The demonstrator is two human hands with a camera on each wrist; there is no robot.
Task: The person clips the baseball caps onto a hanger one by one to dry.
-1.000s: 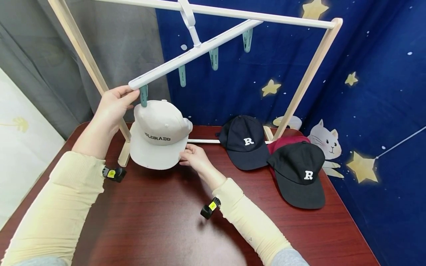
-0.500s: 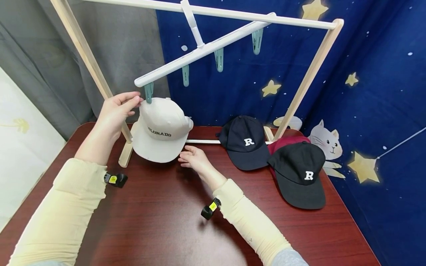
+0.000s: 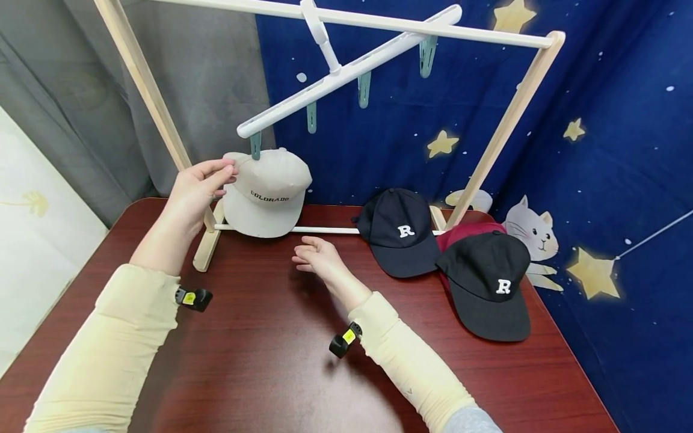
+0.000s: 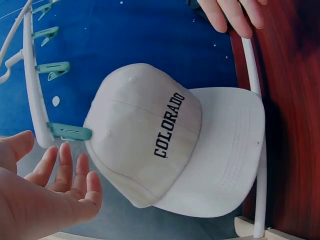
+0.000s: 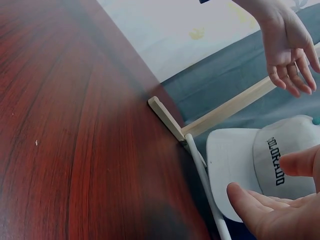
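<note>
A white baseball cap (image 3: 271, 192) lettered COLORADO hangs from a green clip (image 3: 255, 146) at the near left end of a white clip hanger (image 3: 335, 77). My left hand (image 3: 199, 191) is beside the cap's crown, and in the left wrist view its loosely bent fingers (image 4: 64, 167) are just off the clip with nothing between them. Below and right of the brim, my right hand (image 3: 320, 261) hovers over the table with relaxed fingers, holding nothing. In the right wrist view its thumb and fingers are apart in front of the cap.
A wooden rack (image 3: 503, 126) with a white top rod (image 3: 379, 21) bears the hanger. Several green clips hang along the bar. On the reddish-brown table (image 3: 260, 349) at right lie a navy cap (image 3: 397, 231), a black cap (image 3: 487, 282) and a partly hidden dark red cap (image 3: 465, 228).
The left hand has let go of the hanger's end. The hanger has swung, carrying the white cap up and away to the back. The right hand has come off the brim.
</note>
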